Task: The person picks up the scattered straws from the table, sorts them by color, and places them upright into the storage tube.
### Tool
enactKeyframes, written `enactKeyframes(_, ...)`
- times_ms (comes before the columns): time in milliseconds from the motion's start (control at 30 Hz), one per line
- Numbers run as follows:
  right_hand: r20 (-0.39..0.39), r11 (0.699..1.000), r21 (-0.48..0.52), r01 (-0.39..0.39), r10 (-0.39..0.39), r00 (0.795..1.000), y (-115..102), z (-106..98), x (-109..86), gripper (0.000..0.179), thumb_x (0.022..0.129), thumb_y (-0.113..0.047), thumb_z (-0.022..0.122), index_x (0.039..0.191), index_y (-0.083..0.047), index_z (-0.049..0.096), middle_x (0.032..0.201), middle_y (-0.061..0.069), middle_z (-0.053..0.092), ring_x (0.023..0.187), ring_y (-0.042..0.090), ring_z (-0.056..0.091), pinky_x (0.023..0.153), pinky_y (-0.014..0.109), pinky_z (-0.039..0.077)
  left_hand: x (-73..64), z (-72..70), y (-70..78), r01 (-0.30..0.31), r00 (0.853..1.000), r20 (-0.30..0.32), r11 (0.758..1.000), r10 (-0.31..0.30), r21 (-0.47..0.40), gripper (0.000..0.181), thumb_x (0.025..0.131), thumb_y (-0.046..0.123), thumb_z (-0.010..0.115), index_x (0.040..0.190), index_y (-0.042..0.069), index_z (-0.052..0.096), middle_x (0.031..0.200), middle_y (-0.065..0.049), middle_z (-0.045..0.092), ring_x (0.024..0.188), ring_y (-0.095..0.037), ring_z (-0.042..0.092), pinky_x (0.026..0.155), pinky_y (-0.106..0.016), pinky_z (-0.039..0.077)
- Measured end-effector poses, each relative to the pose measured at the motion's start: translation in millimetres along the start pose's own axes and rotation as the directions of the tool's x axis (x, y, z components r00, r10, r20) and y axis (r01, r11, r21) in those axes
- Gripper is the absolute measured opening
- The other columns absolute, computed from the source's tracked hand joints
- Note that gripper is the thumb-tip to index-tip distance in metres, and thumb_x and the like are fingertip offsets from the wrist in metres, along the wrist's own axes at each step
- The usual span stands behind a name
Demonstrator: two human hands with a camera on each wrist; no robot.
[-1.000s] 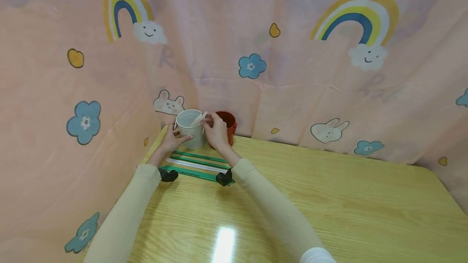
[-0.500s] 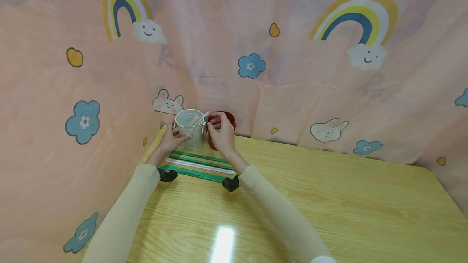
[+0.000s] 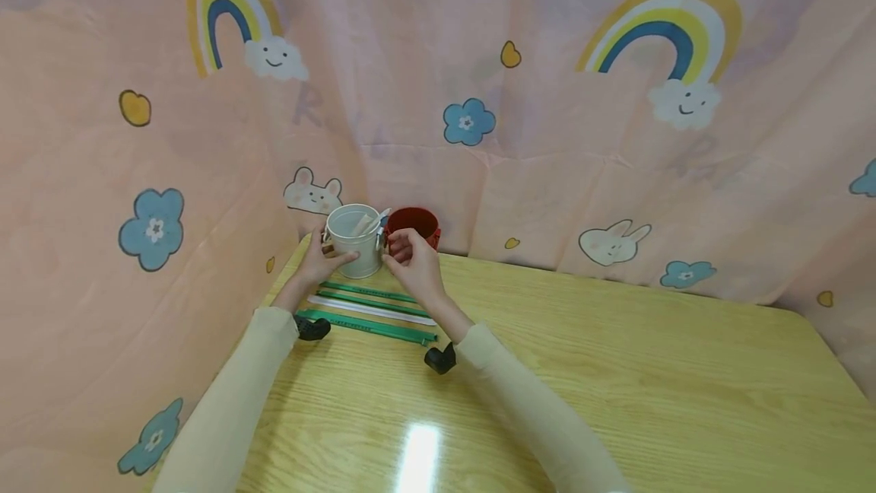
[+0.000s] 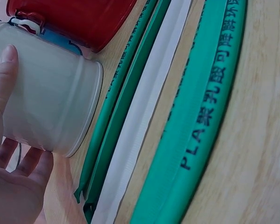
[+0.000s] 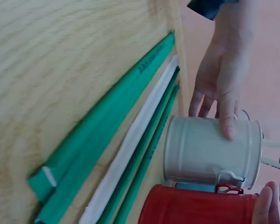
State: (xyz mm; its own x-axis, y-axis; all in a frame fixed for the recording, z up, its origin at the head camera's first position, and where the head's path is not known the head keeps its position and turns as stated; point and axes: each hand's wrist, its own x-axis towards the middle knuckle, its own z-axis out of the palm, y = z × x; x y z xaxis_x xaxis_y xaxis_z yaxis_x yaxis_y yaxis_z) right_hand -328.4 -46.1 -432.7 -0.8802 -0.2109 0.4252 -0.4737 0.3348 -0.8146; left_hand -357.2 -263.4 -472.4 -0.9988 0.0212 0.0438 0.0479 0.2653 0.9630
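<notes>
My left hand (image 3: 320,261) grips a small white pail (image 3: 359,257) by its side, thumb on the front wall in the left wrist view and fingers around the other side. Two slim white sticks (image 3: 372,222) lean inside the pail against its right rim; one shows black print in the right wrist view. A red pail (image 3: 413,219) stands close to its right. In front of the red pail is my right hand (image 3: 417,268), fingers loosely bent, thumb apart and nothing between them. Its fingers (image 5: 268,205) appear near the red rim in the right wrist view.
In front of the pails lie several long wrappers side by side: a wide green one (image 4: 210,107) printed "PLA", a white one (image 4: 140,112) and thinner green ones (image 4: 119,116). A patterned pink curtain (image 3: 520,204) hangs right behind the wooden table (image 3: 616,386).
My right hand has let go of a white stick at the white pail's rim and drawn right and toward me, uncovering the red pail. The left hand keeps its grip.
</notes>
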Motion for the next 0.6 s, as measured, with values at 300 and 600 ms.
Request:
enactKeyframes(300,0.181,0.997,-0.042,-0.061,0.068,0.981,10,-1,-12.8,0.027,0.083,-0.007,0.074,0.108,-0.003,0.064,0.101,0.012,0.07,0.084,0.022,0.066,0.078,0.026,0.057,-0.3,-1.1,-1.3,0.004,1.0,0.013,1.0,-0.004,-0.016,0.092,0.091,0.011,0.065,0.154,0.015,-0.002,0.158,-0.02,0.004,0.14,-0.049,0.022,0.112,-0.059,0.029)
enactKeyframes(600,0.324,0.993,-0.045,-0.108,0.117,0.939,16,-1,-20.0,0.033,0.083,-0.006,0.074,0.113,0.001,0.063,0.102,0.016,0.071,0.088,0.025,0.069,0.081,0.031,0.058,0.9,-0.6,-2.9,0.001,1.0,0.015,1.0,-0.001,-0.005,0.092,0.092,0.012,0.064,0.154,0.014,-0.003,0.159,-0.02,0.004,0.14,-0.048,0.022,0.112,-0.058,0.03)
